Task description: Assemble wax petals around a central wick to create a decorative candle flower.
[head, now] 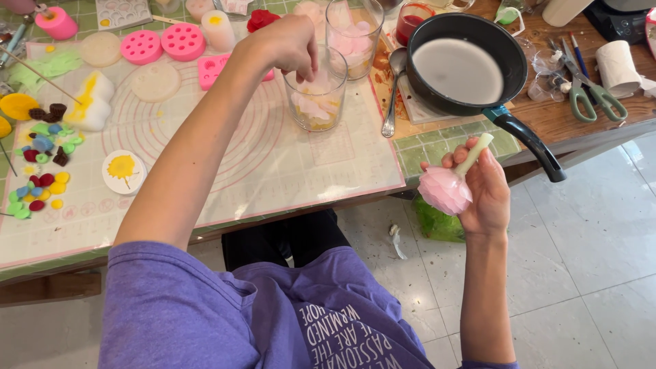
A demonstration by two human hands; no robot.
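My right hand, right of centre in the frame and out past the table edge, is closed round a pale pink waxy flower with a cream stem. The flower's long axis runs on a slant: the stem points up and to the right, poking out above my fingers, and the rounded pink head hangs at the lower left, towards my lap. The head looks layered, soft translucent petals packed into a ball, lightly glossy; the stem is a plain pale stick, thinner than my thumb.

My left hand is up in the top centre of the frame, fingers bunched and dipping into the mouth of a clear drinking glass holding pale pink petal pieces. Whether the fingertips have pinched a petal, I cannot tell; they are hidden behind the rim. A second clear glass of pink petals stands just behind it.

Just right of the glasses lies a metal spoon, and beyond it a black frying pan with milky white liquid. Everything sits on a white silicone mat printed with pink circles. Pink round silicone moulds are at the upper left.
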